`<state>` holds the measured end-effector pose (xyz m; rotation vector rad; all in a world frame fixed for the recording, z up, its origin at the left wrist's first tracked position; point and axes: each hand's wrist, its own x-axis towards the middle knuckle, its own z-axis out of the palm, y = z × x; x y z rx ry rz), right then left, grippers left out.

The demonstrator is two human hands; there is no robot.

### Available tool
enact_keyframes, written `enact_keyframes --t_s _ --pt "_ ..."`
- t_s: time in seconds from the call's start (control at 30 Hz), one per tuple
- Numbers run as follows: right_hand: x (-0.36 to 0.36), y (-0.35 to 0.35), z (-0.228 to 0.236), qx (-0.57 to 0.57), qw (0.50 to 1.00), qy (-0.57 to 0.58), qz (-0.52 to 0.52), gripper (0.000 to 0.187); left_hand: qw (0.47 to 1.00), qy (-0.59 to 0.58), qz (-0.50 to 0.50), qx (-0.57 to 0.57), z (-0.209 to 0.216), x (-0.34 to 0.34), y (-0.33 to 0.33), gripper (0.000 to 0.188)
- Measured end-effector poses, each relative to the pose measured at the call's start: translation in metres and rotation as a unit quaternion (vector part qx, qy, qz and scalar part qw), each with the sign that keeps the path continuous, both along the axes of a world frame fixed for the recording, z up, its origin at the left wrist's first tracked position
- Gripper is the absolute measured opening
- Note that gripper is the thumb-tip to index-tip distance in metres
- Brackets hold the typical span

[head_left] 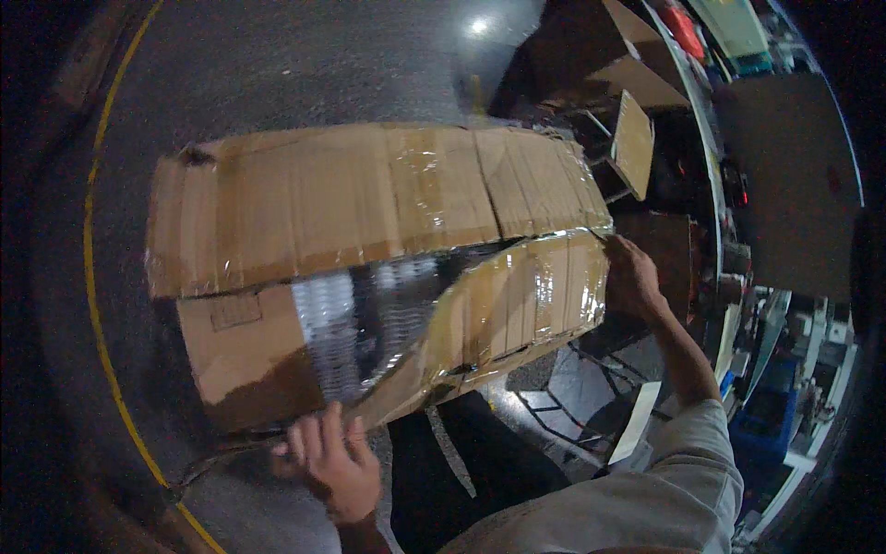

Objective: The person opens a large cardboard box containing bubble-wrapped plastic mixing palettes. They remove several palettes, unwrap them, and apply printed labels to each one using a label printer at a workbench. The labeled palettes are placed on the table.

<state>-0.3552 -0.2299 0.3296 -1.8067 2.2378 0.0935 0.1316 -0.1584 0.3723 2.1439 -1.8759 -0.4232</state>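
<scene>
A long, taped brown cardboard box (351,208) lies across the middle of the view, its top split open along the length. In the gap show ribbed, whitish stacked items (328,337) under clear film, beside dark ones whose kind I cannot make out. My right hand (635,277) closes on the box's right end, by the corner where the flaps meet. At the near left edge of the box is my left hand (337,471), its fingers apart and bent a little, the tips touching the edge. A near flap (498,309) bulges upward.
A yellow floor line (95,305) curves along the left. Another open cardboard box (591,55) stands at the far right, near a crowded bench. A blue bin (771,406) sits at the right. Near my legs is a dark wire-like frame (577,406) with a pale strip (635,423) beside it.
</scene>
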Motion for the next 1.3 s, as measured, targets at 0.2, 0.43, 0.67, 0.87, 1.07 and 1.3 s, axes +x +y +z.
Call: enact_keyframes --t_s 0.2,0.43,0.67,0.87,1.07,1.3 --pt "0.016 0.048 -0.032 -0.047 0.990 -0.067 0.118 0.026 0.986 -0.020 -0.157 0.060 -0.027 -0.006 -0.089 0.024" --pt "-0.047 0.096 -0.044 0.025 0.987 -0.115 0.112 0.037 0.935 -0.137 -0.257 0.203 -0.137 -0.147 -0.169 0.048" --pt "-0.107 0.014 -0.047 0.014 0.978 -0.076 0.193 0.040 0.943 -0.081 -0.152 0.285 -0.142 -0.218 -0.166 0.050" --pt "-0.048 -0.040 -0.073 -0.066 0.940 -0.022 0.335 0.037 0.983 0.068 -0.166 0.047 -0.158 -0.291 -0.132 0.029" --pt "-0.040 -0.064 -0.061 -0.024 0.882 0.049 0.469 0.037 0.983 0.028 -0.158 -0.094 -0.122 -0.300 -0.106 0.017" --pt "-0.154 -0.065 -0.030 0.113 0.950 -0.066 0.284 0.026 0.991 0.020 -0.113 -0.066 -0.040 -0.308 -0.042 0.014"
